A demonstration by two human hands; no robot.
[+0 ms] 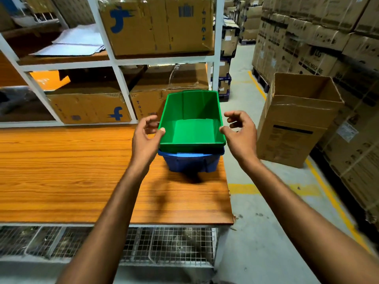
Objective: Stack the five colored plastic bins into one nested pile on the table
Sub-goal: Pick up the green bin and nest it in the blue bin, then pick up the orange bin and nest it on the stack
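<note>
The green bin (192, 105) sits nested inside the blue bin (190, 163), its rim resting just above the blue rim. The pair stands on the table (71, 171) at its far right corner, close to the right edge. Inside the green bin only its bare floor shows.

The left hand (143, 140) is at the bin's left side and the right hand (242, 136) at its right side, so the hands are well apart with the bin between them. Each thumb touches the green rim, while the fingers are loosely curled in the air beside the bin and grip nothing.

The table has an orange wood-grain top with a pale edge. The bins and forearms cast dark shadows on it. Under its near edge are wire mesh baskets (164, 244).

Behind the table rises a white metal rack (121, 87). Its upper shelf holds a large cardboard box (158, 27) with blue print and a loose pile of white sheets (78, 42) to its left. The lower shelf holds more brown boxes (88, 107), and an orange piece (49, 78) lies above them.

To the right, a tall open carton (295, 119) stands on the grey concrete floor (256, 232), near the table's right edge. Yellow lines (332, 201) run along the aisle. Beyond them, stacks of printed cartons (328, 48) fill the right wall and go on into the far distance.
</note>
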